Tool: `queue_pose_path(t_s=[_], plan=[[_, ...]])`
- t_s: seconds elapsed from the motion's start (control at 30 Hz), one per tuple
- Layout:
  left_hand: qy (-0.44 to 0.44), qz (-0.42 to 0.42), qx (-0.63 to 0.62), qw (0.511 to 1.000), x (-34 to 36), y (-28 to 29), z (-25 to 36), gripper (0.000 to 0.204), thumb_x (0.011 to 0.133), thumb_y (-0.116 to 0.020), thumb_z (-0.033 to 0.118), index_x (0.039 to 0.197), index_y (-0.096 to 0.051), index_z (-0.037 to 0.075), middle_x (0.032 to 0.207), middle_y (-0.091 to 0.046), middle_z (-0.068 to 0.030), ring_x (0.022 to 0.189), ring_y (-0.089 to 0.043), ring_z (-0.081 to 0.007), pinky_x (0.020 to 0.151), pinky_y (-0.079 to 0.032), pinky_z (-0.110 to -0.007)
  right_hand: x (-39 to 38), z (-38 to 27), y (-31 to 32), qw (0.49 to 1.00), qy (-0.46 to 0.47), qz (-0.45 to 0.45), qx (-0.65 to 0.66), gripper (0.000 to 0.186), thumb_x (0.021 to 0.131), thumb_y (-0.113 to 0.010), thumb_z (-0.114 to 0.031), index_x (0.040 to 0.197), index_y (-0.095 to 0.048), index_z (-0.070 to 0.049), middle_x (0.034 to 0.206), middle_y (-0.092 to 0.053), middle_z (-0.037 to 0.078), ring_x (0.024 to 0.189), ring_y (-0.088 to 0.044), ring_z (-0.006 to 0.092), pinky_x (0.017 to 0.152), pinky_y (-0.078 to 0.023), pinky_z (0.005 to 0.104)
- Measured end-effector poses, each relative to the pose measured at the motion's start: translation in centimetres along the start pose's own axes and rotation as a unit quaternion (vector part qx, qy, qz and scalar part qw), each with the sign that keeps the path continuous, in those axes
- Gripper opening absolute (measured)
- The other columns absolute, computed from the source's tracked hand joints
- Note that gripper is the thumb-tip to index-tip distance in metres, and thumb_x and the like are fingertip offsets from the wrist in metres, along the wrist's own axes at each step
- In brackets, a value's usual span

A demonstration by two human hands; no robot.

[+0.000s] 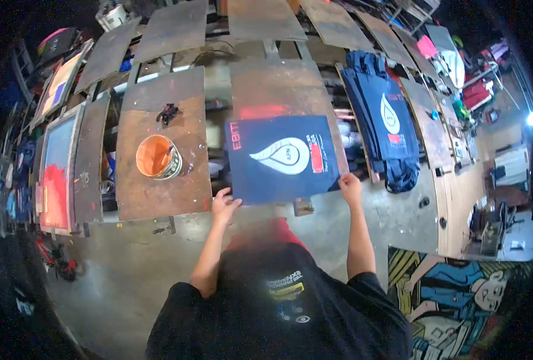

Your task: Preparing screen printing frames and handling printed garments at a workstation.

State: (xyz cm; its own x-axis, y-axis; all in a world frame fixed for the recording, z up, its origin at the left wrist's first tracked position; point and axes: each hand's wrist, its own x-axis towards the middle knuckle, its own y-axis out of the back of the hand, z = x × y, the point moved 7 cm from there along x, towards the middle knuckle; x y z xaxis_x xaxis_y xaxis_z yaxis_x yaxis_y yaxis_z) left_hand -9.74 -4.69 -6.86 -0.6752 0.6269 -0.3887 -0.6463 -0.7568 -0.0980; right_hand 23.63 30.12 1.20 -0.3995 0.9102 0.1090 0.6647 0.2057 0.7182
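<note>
A navy printed cloth [260,174] lies over the near part of a worn board in front of me. It bears a white leaf-shaped print, a red block and red lettering. My left hand [224,206] pinches its near left corner, and my right hand [350,185] grips the near right corner. Both arms reach forward, the cloth stretched between them. On the board to the right rests a pile of navy cloth items [380,120] with the same leaf print.
An orange-stained bucket [158,157] and a small dark object [167,114] stand on the left board [134,204]. Further left leans a screen frame [56,180] smeared with red. More boards [170,27] line the far side. A painted panel [458,300] is at lower right.
</note>
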Motion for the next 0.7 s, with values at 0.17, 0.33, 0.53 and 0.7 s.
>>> queue_pose_path(t_s=[0.17,0.33,0.53,0.7], plan=[[-0.19,0.162,0.277,0.928,-2.8,-1.4,6.2,0.056,0.077,-0.073,0.012,0.127,-0.049,0.0,0.116,-0.057,-0.0195,0.105,-0.056,-0.0328,0.091,-0.046,-0.043,1.2,0.3,-0.1,0.995,-0.005,-0.004,-0.097,0.011,0.071,-0.072,-0.008,0.076,-0.066,0.0,0.068,-0.068,0.013,0.064,-0.068,0.0237,0.061,-0.052,0.0336],[-0.314,0.141,0.461,0.818,-3.5,-11.1,12.6,0.058,0.083,-0.068,0.028,0.13,-0.047,0.001,0.135,-0.044,-0.0239,0.127,-0.039,-0.0416,0.107,-0.029,-0.051,1.6,0.7,0.3,0.995,-0.027,-0.029,-0.094,0.012,0.07,-0.074,-0.009,0.076,-0.068,-0.001,0.072,-0.068,0.015,0.068,-0.069,0.0293,0.064,-0.054,0.036],[-0.297,0.098,0.594,0.741,-0.2,-19.1,10.8,0.071,0.088,-0.059,0.043,0.143,-0.037,0.003,0.151,-0.027,-0.0244,0.143,-0.019,-0.0409,0.114,-0.014,-0.056,2.9,-5.9,2.2,0.96,-0.071,-0.104,-0.248,0.018,0.072,-0.073,-0.018,0.081,-0.068,-0.003,0.083,-0.067,0.018,0.079,-0.066,0.0384,0.07,-0.053,0.0471],[-0.243,0.118,0.642,0.717,0.9,-19.7,9.2,0.073,0.09,-0.054,0.048,0.146,-0.035,0.006,0.154,-0.024,-0.0207,0.144,-0.016,-0.039,0.114,-0.011,-0.058,4.3,-13.6,-1.1,0.976,0.161,-0.124,-0.072,0.03,0.072,-0.075,-0.013,0.099,-0.063,-0.004,0.105,-0.063,0.018,0.102,-0.057,0.0365,0.089,-0.047,0.0426]])
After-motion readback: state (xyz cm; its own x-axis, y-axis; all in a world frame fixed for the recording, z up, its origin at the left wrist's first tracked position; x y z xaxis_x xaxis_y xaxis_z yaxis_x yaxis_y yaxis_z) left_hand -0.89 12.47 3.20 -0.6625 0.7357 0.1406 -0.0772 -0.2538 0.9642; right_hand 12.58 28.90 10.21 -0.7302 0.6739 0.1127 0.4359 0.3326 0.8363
